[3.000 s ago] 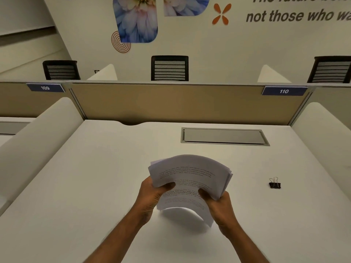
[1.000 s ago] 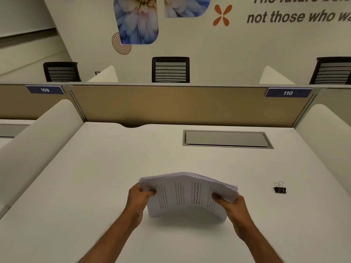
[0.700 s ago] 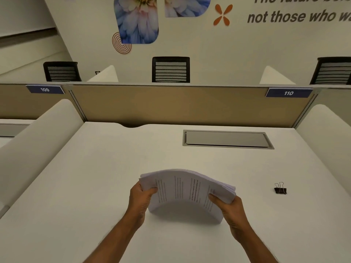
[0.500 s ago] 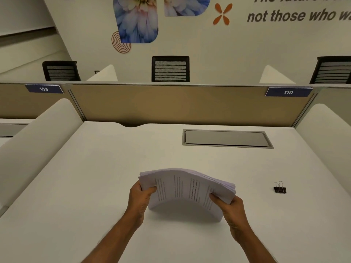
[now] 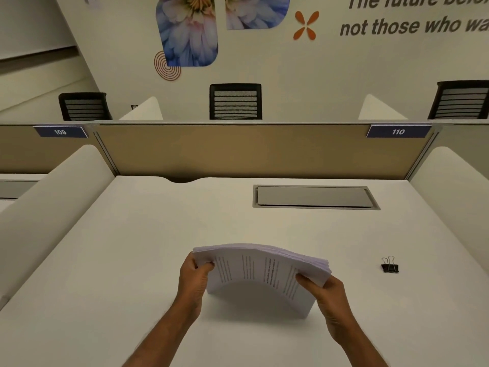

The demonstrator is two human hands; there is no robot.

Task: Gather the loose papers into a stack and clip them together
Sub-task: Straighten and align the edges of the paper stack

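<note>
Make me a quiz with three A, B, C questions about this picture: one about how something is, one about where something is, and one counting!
1. How is the stack of white printed papers?
A) lying flat
B) bowed in an arch, gripped by the left hand and right hand
C) clipped shut

2. Where is the small black metal binder clip?
A) on the stack
B) inside a hand
C) on the white desk, right of the stack

3. How many black mesh-backed chairs show behind the tan partition?
A) three
B) one
C) five

Answers:
1 B: the middle rises while each hand holds an end.
2 C: it lies alone past the right hand.
3 A: three chair backs show over the partition.
</note>
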